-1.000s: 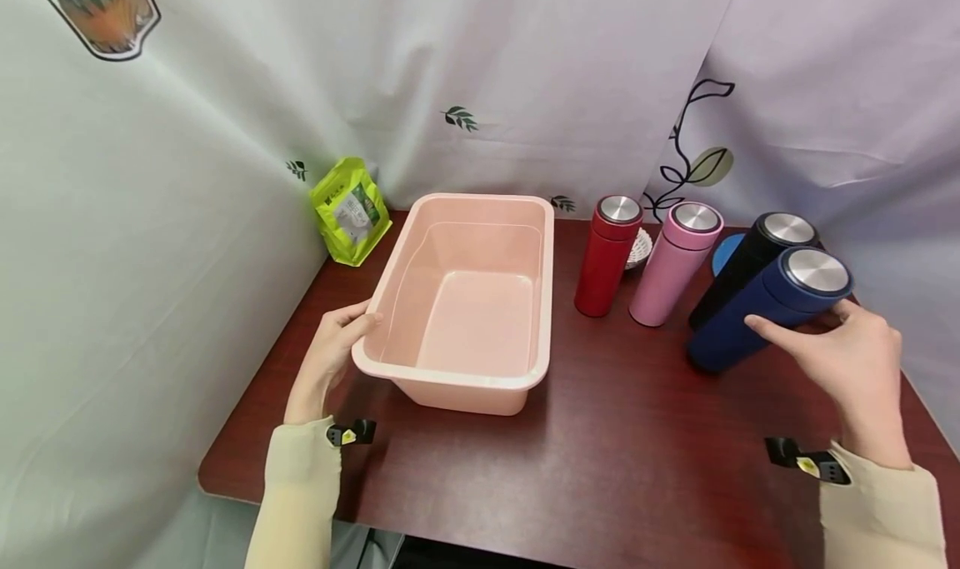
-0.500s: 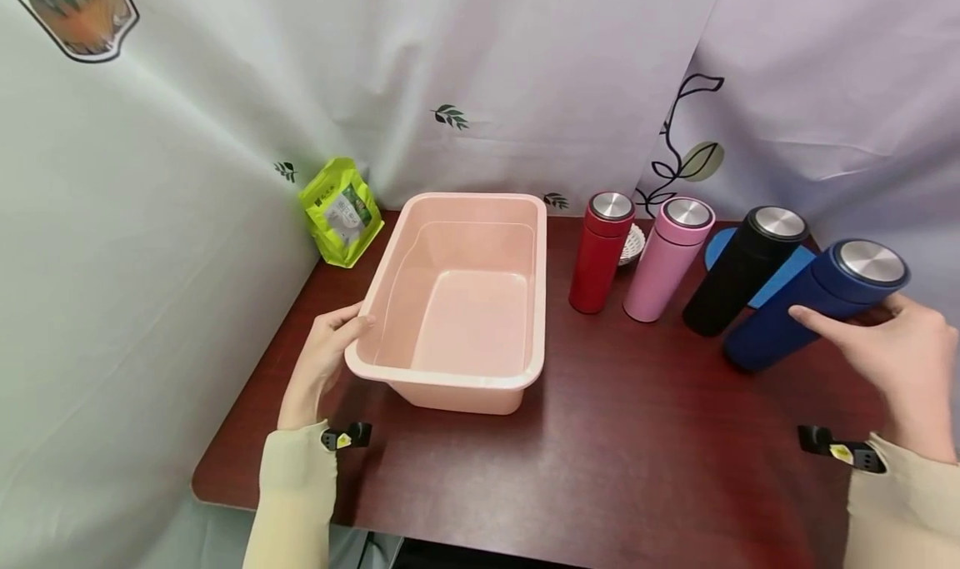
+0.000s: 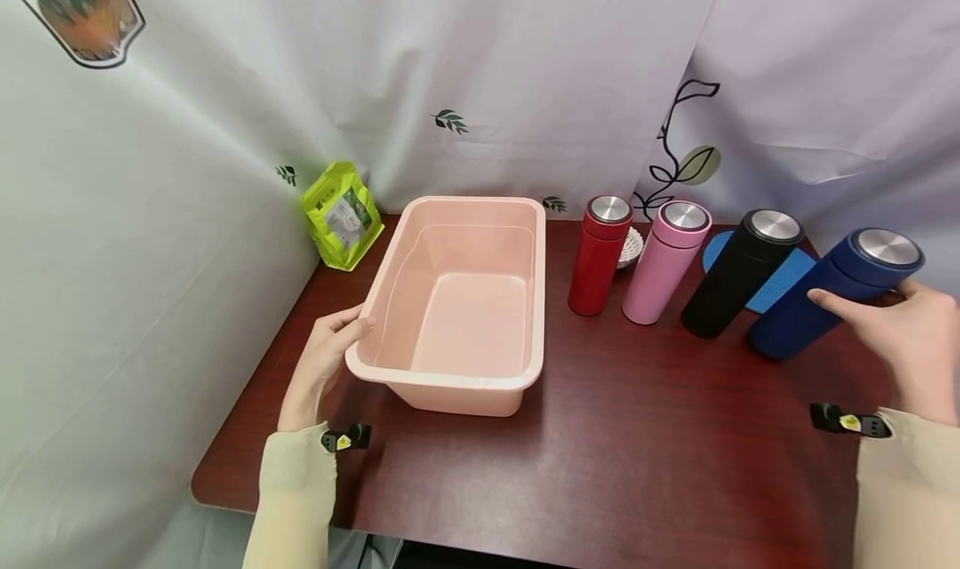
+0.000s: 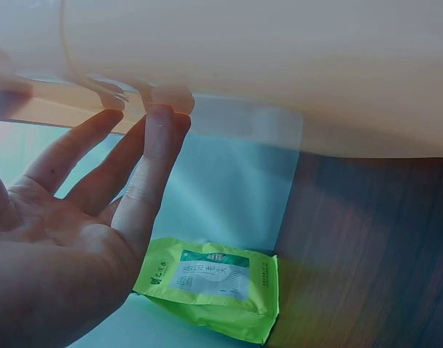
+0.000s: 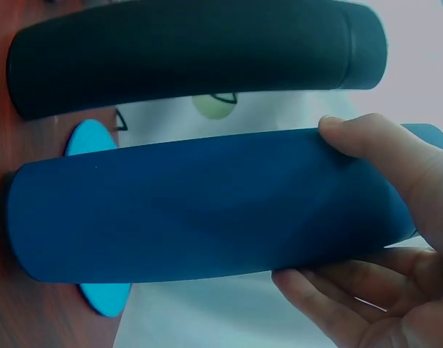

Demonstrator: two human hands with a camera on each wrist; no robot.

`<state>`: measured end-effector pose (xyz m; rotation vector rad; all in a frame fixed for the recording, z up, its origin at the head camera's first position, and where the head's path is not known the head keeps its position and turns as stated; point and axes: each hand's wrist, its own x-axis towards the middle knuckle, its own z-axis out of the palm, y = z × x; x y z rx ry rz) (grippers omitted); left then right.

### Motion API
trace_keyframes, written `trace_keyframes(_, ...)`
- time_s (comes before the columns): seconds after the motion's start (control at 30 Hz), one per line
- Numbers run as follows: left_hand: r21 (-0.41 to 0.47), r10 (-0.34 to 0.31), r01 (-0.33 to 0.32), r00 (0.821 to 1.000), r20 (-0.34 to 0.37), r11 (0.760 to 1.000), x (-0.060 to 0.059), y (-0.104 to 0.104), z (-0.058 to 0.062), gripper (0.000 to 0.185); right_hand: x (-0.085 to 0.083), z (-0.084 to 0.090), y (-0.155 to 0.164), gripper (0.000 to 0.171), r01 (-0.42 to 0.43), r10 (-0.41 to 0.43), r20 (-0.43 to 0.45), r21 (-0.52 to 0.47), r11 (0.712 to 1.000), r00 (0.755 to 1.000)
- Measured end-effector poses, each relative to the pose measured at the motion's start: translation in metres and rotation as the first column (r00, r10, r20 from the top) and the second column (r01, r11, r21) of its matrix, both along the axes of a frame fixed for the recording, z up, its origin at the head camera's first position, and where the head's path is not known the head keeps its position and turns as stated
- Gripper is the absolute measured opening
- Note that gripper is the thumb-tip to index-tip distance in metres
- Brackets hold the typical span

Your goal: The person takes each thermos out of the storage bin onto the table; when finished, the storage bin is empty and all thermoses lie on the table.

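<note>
While the right hand point(image 3: 903, 336) grips the blue flask point(image 3: 828, 294) upright on the table point(image 3: 637, 469), the left hand point(image 3: 322, 365), fingers straight, steadies the pink basin's point(image 3: 450, 377) rim.

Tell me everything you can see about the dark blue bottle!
The dark blue bottle is a tall, slim cylinder with a matte, soft-looking skin and a shiny silver metal disc on its closed lid. A thin seam marks where the lid meets the body. It stands at the far right of the brown table, last in a row after the red, pink and black bottles, just apart from the black bottle. The right hand grips its upper part, thumb on one side, fingers on the other. A light blue coaster lies behind it.
</note>
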<state>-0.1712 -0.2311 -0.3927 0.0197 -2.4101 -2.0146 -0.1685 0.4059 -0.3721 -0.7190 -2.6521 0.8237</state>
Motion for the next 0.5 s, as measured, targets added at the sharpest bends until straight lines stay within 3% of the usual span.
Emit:
trace_keyframes(0.2,0.01,-0.003,0.003,1.0,0.009,1.0,-0.001,0.001,0.0,0.046,-0.012,-0.007,0.01,0.075,0.0,0.003,-0.047,0.048,0.999,0.999)
trace_keyframes(0.5,0.04,0.006,-0.006,1.0,0.011,0.999,0.002,0.001,0.0,0.048,-0.028,-0.011,0.014,0.069,0.005,-0.002,-0.091,0.025,1.0,0.996)
